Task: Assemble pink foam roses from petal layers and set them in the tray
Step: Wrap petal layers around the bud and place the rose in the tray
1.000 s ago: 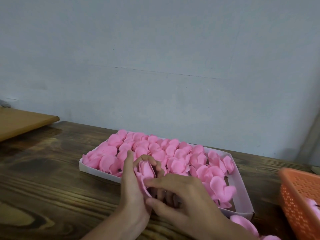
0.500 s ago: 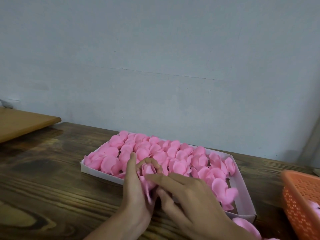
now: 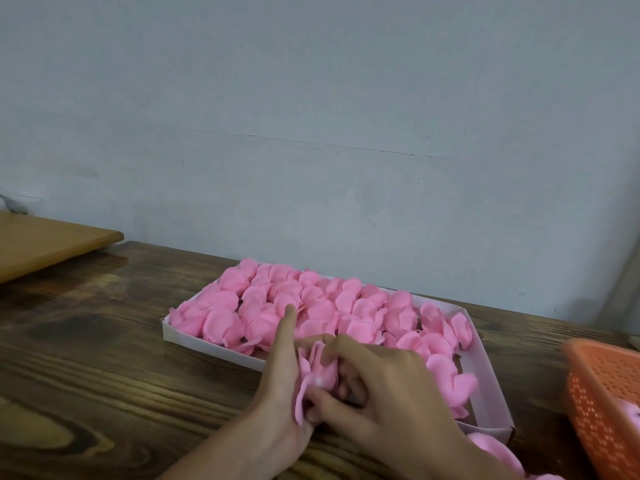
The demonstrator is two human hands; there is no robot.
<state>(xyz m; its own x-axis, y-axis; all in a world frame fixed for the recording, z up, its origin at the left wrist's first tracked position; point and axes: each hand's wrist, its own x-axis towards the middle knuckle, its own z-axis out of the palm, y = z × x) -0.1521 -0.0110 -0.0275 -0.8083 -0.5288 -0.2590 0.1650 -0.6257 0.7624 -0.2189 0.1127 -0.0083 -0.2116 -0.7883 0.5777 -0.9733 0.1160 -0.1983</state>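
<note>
Pink rose: sitting between both hands, at the near edge of the tray.
Left hand: fingers curling round it.
Right hand: fingers pinching its petals.
Counter: stretching wide leftward.

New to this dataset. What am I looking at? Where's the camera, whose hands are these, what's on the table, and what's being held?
There is no robot here. A person works with bare hands, and the single camera is worn on their head, looking forward and down. That is why the arms come in from the bottom edge.

The left hand and right hand hold one pink foam rose between them, just in front of the tray. The left cups it with its forefinger sticking out straight, and the right pinches the petals.

On the dark wooden table lies a shallow white tray. It is nearly full of roses, with a bare patch at its right end. An orange mesh basket stands at the right edge, and loose pink petals lie near the tray's near corner. A lighter board sits far left.
</note>
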